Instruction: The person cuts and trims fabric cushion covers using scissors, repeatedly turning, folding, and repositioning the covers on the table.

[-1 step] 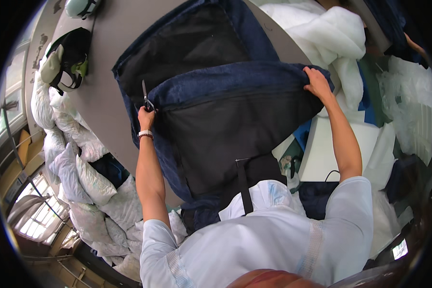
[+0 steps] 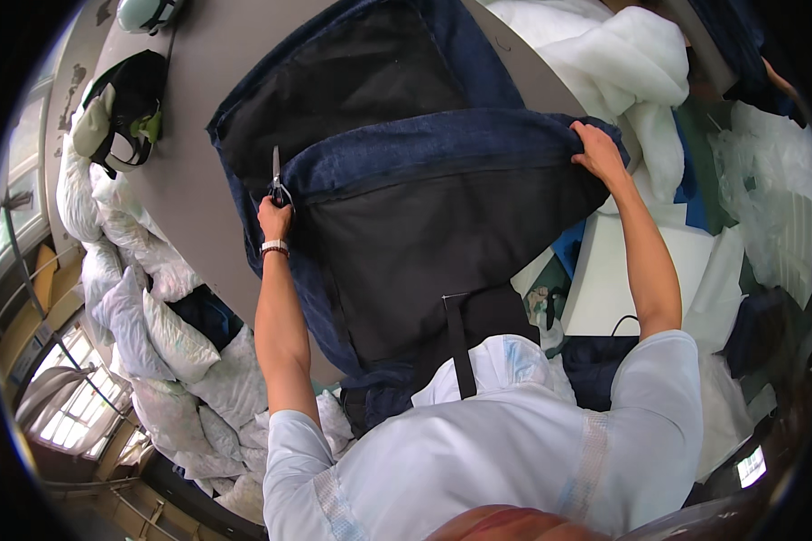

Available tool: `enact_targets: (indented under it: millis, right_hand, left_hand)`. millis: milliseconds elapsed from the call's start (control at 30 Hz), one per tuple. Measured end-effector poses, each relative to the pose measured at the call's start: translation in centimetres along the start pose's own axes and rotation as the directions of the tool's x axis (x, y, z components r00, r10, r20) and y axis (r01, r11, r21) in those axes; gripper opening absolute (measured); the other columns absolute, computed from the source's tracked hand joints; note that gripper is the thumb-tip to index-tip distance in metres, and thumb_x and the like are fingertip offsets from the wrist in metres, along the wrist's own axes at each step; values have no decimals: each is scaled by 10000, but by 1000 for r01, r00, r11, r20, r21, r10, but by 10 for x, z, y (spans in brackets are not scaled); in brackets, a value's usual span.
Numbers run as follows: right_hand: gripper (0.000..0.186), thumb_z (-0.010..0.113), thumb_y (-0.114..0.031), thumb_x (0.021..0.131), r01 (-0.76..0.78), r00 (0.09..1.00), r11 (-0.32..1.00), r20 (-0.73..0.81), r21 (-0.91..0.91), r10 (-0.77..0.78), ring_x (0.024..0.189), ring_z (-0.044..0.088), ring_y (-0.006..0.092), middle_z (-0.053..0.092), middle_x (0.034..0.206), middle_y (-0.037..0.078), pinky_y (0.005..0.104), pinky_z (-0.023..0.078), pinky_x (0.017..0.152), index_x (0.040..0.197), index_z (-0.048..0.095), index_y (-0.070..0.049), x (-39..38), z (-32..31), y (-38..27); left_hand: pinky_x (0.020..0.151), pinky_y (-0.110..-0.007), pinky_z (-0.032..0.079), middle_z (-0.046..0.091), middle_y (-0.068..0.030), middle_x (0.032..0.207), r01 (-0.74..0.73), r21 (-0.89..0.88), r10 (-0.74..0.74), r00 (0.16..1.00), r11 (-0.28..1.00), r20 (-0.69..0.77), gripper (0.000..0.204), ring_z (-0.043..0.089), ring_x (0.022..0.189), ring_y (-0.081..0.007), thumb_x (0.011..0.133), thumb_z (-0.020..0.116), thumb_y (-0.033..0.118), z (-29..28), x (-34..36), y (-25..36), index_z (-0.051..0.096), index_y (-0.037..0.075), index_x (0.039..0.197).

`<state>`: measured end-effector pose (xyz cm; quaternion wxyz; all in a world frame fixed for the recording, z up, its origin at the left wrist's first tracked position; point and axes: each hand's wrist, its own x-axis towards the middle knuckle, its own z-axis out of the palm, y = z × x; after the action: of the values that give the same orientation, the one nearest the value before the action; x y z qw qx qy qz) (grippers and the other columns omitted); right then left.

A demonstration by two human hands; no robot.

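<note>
A large navy-blue and black fabric cover [image 2: 433, 234] lies spread over the grey table and hangs toward my body, its near part folded back along a blue band. At its left side my left hand [image 2: 275, 216] is closed round a pair of scissors [image 2: 277, 167], whose blades point away from me over the black cloth. The left hand may also hold some cloth; I cannot tell. My right hand [image 2: 597, 153] grips the right end of the blue band, thumb and fingers closed on the cloth.
The grey table [image 2: 189, 189] has a black strapped item [image 2: 135, 108] and a pale rounded object [image 2: 146, 13] at far left. Stuffed white bags [image 2: 167, 338] pile up below its left edge. White wadding [image 2: 618, 63], white boards [image 2: 636, 279] and clear plastic [image 2: 767, 171] are on the right.
The scissors have tilted slightly, their tips shifting a little to the right. Both hands otherwise stay in nearly the same place.
</note>
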<state>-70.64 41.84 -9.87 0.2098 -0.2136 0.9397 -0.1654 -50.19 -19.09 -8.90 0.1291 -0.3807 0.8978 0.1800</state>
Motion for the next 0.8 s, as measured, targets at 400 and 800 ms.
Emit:
enact_targets:
  millis: [400, 800]
  right_hand:
    - [332, 737, -247, 680, 179, 979, 976, -74, -126, -189, 697, 538, 364, 555, 708, 169, 438, 414, 618, 752, 542, 12, -102, -71, -48]
    - [235, 687, -229, 753, 476, 486, 878, -820, -40, -301, 595, 541, 189, 597, 630, 127, 320, 426, 591, 830, 668, -8, -71, -319, -262]
  left_hand:
    - [654, -305, 443, 512, -72, 715, -288, -285, 201, 933, 914, -299, 179, 509, 664, -171, 750, 627, 9, -112, -201, -25, 484, 9, 858]
    - [586, -273, 382, 510, -18, 695, -681, -17, 409, 458, 732, -789, 224, 439, 628, -122, 770, 696, 104, -389, -215, -77, 502, 9, 827]
